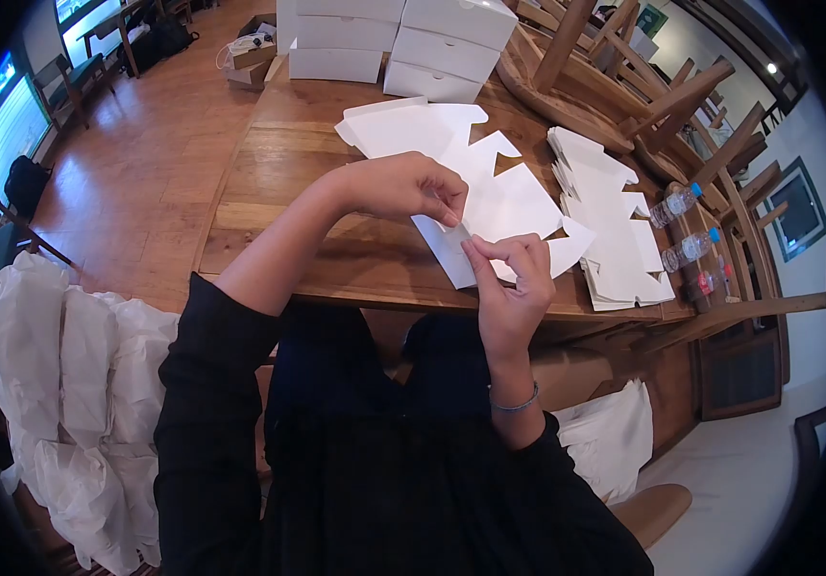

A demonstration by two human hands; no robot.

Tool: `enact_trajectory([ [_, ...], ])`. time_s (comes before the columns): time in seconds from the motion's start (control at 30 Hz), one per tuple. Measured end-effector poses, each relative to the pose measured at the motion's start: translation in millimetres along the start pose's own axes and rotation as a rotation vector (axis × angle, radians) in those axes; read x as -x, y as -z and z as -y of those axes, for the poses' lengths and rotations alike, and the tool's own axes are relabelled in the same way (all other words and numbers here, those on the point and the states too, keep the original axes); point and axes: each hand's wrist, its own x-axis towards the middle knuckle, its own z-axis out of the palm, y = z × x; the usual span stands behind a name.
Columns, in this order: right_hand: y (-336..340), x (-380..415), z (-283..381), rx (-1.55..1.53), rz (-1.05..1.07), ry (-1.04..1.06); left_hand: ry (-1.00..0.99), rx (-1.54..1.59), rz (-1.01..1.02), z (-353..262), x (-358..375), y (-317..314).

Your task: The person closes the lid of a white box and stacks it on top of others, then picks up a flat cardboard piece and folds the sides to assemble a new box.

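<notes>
An unfolded white cardboard box blank [514, 197] lies spread on the wooden table in front of me, its tabs and notches pointing several ways. My left hand [411, 189] reaches over it, fingers curled and pinching the near flap's edge. Close beside, my right hand [511, 280] grips the same flap between thumb and fingers. The flap [447, 254] is tilted towards me at the table's front edge. Fingers cover part of the edge where both hands meet.
A stack of flat white blanks [605, 226] lies to the right, near plastic bottles [688, 251] with blue caps. Folded white boxes [442, 58] are piled at the back. Upturned wooden stools [567, 67] occupy the far right. White wrapped bundles [82, 384] stand at my left.
</notes>
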Motion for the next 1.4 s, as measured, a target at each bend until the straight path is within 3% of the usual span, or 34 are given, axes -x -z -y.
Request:
enact_trajectory([
  [0.23, -6.1, -11.8, 0.0, 0.067, 0.1, -0.048, -0.045, 0.085, -0.024, 6.5, -1.1, 1.2],
  [0.33, -7.2, -15.4, 5.2, 0.002, 0.144, -0.122, 0.088, 0.034, -0.059, -3.8, 2.5, 2.7],
  [0.53, -10.9, -9.4, -9.8, -0.012, 0.101, -0.067, 0.057, -0.499, -0.44, -0.1, 25.2, 36.4],
  [0.63, -7.7, -7.4, -4.1, 0.121, 0.138, -0.053, 0.19, -0.59, -0.457, 7.5, 40.8, 53.5],
  [0.77, -10.0, -5.5, -5.2, 0.144, 0.098, -0.051, 0.734, -0.655, -0.261, 6.8, 42.5, 46.1],
  [0.97, -10.9, -3.6, -5.9, 0.171, 0.073, -0.036, 0.67, -0.634, -0.287, 19.2, 39.6, 44.9],
  [1.07, -11.0, -3.5, -6.0, 0.162, 0.069, -0.027, 0.399, -0.508, -0.355, 35.9, 38.6, 53.8],
  [1.17, -11.3, -3.1, -6.5, 0.154, 0.068, -0.028, 0.33, -0.45, -0.457, 19.4, 34.1, 46.7],
  [1.27, -10.9, -3.2, -6.5, 0.153, 0.069, -0.029, 0.374, -0.46, -0.433, 6.2, 29.4, 45.9],
  [1.4, -9.6, -3.9, -3.1, 0.156, 0.082, -0.05, 0.163, -0.486, -0.462, 0.5, 30.2, 44.6],
])
